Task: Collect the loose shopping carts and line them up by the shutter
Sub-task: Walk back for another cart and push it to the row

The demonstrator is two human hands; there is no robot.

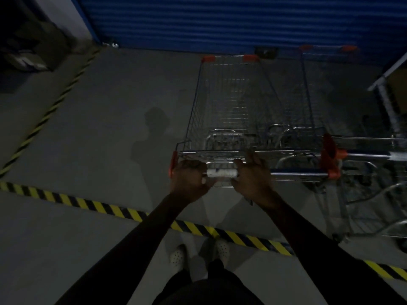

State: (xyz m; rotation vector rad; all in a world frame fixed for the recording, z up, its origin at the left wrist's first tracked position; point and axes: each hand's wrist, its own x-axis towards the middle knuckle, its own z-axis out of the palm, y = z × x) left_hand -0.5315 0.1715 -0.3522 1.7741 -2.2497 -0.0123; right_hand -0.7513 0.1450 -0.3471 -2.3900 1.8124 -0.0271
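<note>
A wire shopping cart (231, 111) stood in the middle of the scene, its nose pointed at the far blue shutter (220, 20), probably so it would park square to it; its basket was a thin silver grid that tapered toward the far end, with orange plastic caps on the far corners. The person's left hand (189, 179) was clenched around the cart's handle bar (222, 173) near its left end; the right hand (253, 175) lay on the same bar with fingers (252, 159) loosened and spread, so whether it truly gripped could not be told; two hands on the bar suited steering. The bar between the hands showed a pale, worn label. Just beside it on the right stood a second cart (319, 89), also nose to the shutter, apparently one already in the row; a third cart (363, 164) lay crosswise at the near right, orange fittings on its handle. The shutter was ribbed with horizontal slats; the floor (99, 106) was smooth grey concrete; a yellow-and-black hazard stripe (132, 213) crossed it near the person's pale perforated shoes (177, 257).
</note>
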